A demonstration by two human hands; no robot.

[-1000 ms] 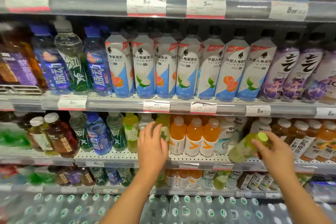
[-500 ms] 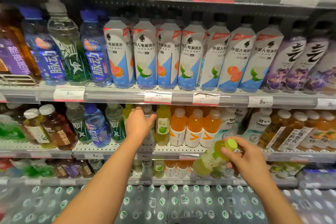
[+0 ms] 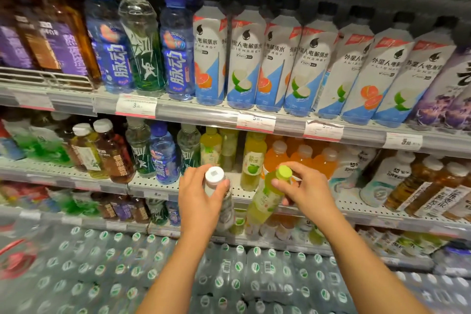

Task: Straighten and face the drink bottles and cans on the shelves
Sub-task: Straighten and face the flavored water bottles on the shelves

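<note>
One head-worn, wide-angle view, facing a drinks shelf up close.

The camera looks forward and slightly down from just in front of the shelves, which bow at the frame edges. The middle shelf rows fill the centre, packed water lies along the bottom, and both forearms reach in from the lower edge. No second view shares the scene.

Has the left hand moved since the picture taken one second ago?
Yes. The left hand was reaching into the middle shelf with nothing in it; now it is out in front of the shelf edge, holding a white-capped bottle.
</note>
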